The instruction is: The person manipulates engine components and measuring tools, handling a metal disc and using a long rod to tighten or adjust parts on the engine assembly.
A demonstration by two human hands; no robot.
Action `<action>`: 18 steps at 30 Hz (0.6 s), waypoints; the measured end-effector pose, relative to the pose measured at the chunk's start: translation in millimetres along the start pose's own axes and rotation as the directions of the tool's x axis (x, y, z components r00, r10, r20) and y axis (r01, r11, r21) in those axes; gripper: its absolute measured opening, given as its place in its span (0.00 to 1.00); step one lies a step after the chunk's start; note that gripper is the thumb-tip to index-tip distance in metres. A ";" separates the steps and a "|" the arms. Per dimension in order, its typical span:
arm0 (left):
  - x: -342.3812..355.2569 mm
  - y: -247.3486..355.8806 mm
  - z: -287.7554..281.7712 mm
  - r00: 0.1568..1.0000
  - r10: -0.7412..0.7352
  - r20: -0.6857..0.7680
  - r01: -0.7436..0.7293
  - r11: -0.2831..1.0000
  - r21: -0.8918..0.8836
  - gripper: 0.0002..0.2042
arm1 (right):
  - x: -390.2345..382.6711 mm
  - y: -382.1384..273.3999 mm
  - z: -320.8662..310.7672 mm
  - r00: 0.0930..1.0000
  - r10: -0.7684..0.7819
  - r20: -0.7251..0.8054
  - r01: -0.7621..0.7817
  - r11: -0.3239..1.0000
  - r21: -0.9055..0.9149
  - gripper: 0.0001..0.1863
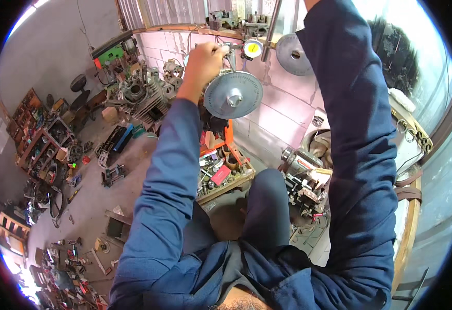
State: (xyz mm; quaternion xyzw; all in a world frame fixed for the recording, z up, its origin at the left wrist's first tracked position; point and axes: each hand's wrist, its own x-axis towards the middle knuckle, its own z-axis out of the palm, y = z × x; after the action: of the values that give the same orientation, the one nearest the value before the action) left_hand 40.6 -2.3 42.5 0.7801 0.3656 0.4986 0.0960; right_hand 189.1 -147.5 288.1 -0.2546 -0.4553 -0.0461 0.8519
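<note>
My left hand [204, 66] is raised at the upper middle, its fingers curled closed beside the metal arm of a dial gauge. What lies between the fingers is hidden by the hand. The dial gauge [253, 48] has a yellow and white face and sits just right of the fingertips. Below the hand stands a round grey metal disc [246, 93] with graduation marks along its rim and a hub at its centre. My right arm reaches up past the top edge; only a sliver of skin shows beyond the cuff, and the hand itself is cut off.
A second marked disc [293, 55] rests against the pink block wall. A finned engine block [142, 93] stands left of my hand. A wooden tray [226, 187] of small parts lies before my knees, with a machine unit [301, 163] right of it. Tools and parts cover the left floor.
</note>
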 end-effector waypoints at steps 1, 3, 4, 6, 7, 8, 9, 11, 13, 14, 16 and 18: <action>4.7 5.6 -1.2 0.986 0.169 0.001 -0.168 0.979 0.119 0.16 | 2.8 6.3 -5.1 0.999 -0.024 0.026 0.022 0.997 0.070 0.21; 4.3 7.1 -4.9 0.982 0.127 0.138 -0.138 0.988 0.071 0.16 | -15.0 9.6 -23.3 0.998 0.021 0.053 -0.029 0.987 0.156 0.19; 2.6 4.8 -2.2 0.989 0.110 0.096 -0.113 0.993 0.033 0.16 | -16.9 14.4 -39.1 0.996 0.005 0.090 -0.026 0.971 0.236 0.19; -9.2 -7.6 3.5 0.999 0.023 0.044 -0.019 0.995 -0.099 0.15 | -41.2 12.3 -68.5 0.992 -0.011 0.123 -0.028 0.950 0.312 0.18; -13.7 -16.1 9.8 0.976 -0.187 0.110 0.216 0.891 -0.399 0.16 | -71.8 -4.9 -85.9 0.999 0.002 0.034 -0.012 0.959 0.283 0.17; -15.4 -24.6 15.2 0.969 -0.223 0.111 0.248 0.834 -0.492 0.17 | -91.6 -5.9 -99.6 0.998 0.014 -0.055 0.000 0.968 0.252 0.16; -13.7 -11.2 25.5 0.964 -0.233 0.132 0.265 0.757 -0.597 0.18 | -76.1 21.7 -156.1 0.986 0.159 -0.049 -0.136 0.940 0.312 0.18; -0.1 -29.8 4.1 0.984 -0.175 0.032 0.177 0.945 -0.274 0.18 | -137.5 24.4 -157.4 0.925 0.344 -0.160 -0.269 0.892 0.362 0.16; 10.0 13.7 -6.3 0.975 0.174 0.137 -0.209 0.928 0.309 0.18 | -171.6 52.7 -199.0 0.934 0.340 -0.105 -0.256 0.846 0.467 0.19; 9.8 19.1 -3.6 0.982 0.130 0.135 -0.172 0.910 0.376 0.19 | -192.9 61.9 -208.2 0.874 0.459 -0.156 -0.336 0.806 0.487 0.19; -2.6 12.5 1.4 0.996 0.027 0.079 -0.044 0.973 0.226 0.19 | -232.5 82.8 -219.2 0.792 0.566 -0.227 -0.405 0.767 0.498 0.21; -19.6 -3.3 3.4 0.964 -0.252 0.087 0.266 0.940 -0.215 0.18 | -268.8 110.9 -227.3 0.678 0.702 -0.216 -0.469 0.640 0.609 0.20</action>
State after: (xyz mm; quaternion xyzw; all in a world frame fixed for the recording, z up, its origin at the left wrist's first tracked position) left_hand 37.3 -12.3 25.3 0.7236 0.4035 0.4966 0.2589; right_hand 238.3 -200.8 -73.7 -0.1413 -0.1371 0.3066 0.9313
